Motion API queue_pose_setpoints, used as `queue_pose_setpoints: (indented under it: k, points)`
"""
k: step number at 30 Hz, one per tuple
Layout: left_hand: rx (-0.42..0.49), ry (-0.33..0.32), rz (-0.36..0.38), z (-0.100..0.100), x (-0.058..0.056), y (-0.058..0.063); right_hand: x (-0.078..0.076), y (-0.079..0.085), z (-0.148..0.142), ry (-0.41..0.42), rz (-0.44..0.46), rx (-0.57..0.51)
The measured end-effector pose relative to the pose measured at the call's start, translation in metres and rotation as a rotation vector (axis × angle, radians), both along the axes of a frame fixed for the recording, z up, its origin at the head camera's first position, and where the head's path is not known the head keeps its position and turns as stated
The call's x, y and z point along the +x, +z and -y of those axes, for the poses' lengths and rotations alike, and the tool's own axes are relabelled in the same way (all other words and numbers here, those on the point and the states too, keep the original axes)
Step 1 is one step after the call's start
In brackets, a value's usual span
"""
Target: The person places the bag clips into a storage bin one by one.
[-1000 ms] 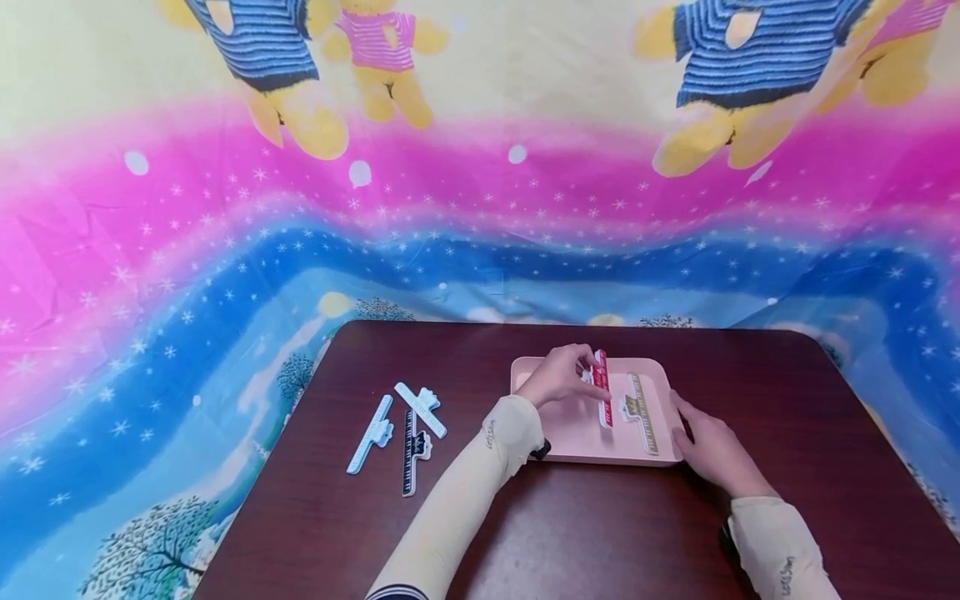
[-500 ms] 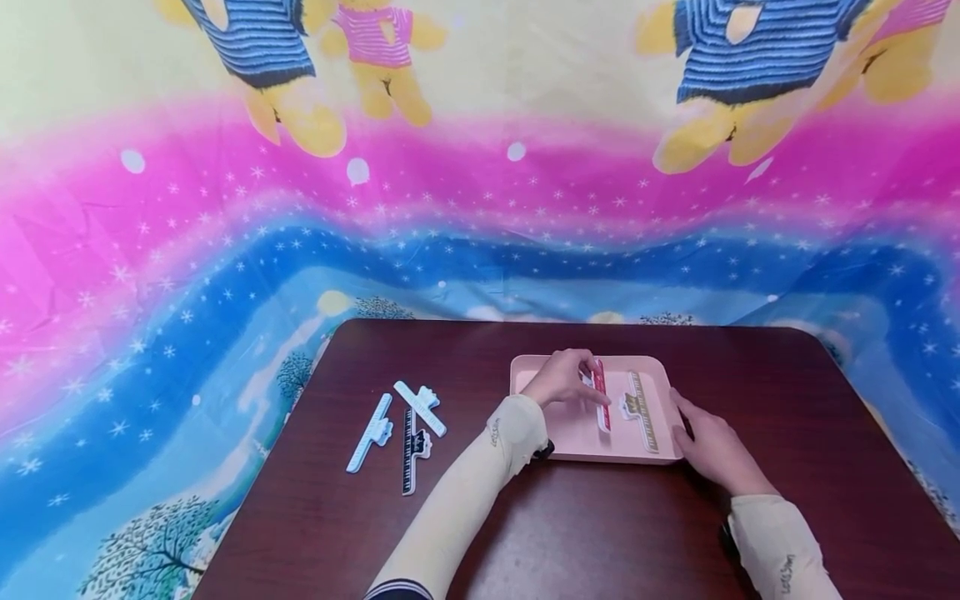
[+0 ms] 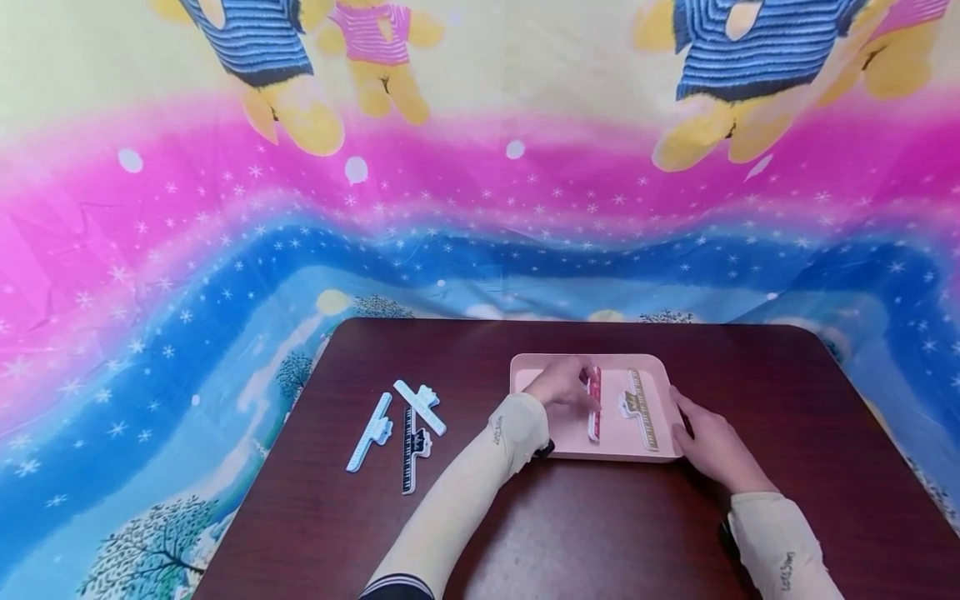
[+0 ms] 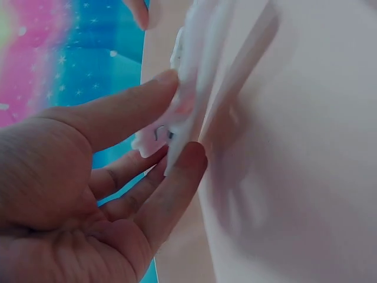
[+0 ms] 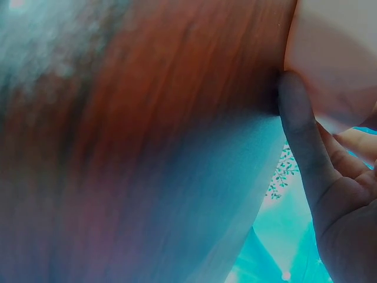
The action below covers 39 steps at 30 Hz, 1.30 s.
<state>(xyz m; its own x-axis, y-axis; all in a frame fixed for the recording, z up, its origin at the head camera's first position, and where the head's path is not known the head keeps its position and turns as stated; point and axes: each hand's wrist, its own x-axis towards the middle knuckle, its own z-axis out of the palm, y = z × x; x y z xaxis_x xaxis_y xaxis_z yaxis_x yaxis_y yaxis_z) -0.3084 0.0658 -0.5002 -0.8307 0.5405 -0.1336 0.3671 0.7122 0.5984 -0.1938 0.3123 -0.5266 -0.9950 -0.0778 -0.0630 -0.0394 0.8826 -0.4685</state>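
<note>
In the head view, my left hand (image 3: 564, 382) pinches a red-and-white piano-key clip (image 3: 595, 404) over the pink tray (image 3: 542, 429). The left wrist view shows thumb and fingers on either side of the clip (image 4: 203, 53), which stands on its edge close to the tray floor; whether it touches is unclear. A gold piano-key clip (image 3: 643, 410) lies to its right inside the tray. My right hand (image 3: 716, 446) rests against the tray's right wall. From the right wrist, its straight thumb (image 5: 299, 112) touches the tray's outer side (image 5: 330, 76), and the other fingers are partly hidden.
On the brown table (image 3: 585, 533), left of the tray, lie a black piano-key clip (image 3: 409, 450) and two white ones: a slanted clip (image 3: 420, 407) and another clip (image 3: 370, 435). A patterned cloth (image 3: 450, 208) hangs behind the table.
My left hand has brought the red clip lower into the tray and slightly left, and the clip has turned more on edge. My right hand stays at the tray's side.
</note>
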Motion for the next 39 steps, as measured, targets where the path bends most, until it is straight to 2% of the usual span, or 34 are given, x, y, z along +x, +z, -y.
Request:
queue_pose_setpoints:
  k: [6, 15, 23, 31, 39]
  points:
    - [-0.018, -0.005, 0.060, 0.000, 0.002, 0.001, 0.000, 0.000, 0.001, -0.004, -0.004, 0.006]
    - [-0.052, 0.008, -0.001, -0.001, 0.002, -0.001, 0.000, 0.000, 0.002, 0.000, 0.002, -0.004]
    - [-0.058, 0.015, -0.002, -0.004, 0.000, 0.000, 0.000, 0.000, 0.000, -0.004, 0.003, -0.005]
    - [-0.124, -0.021, -0.072, -0.010, -0.001, 0.000, 0.000, -0.001, 0.000, -0.002, -0.003, 0.000]
    - [-0.163, 0.012, -0.073, -0.020, 0.004, 0.002, -0.001, -0.002, 0.000, -0.013, 0.006, -0.002]
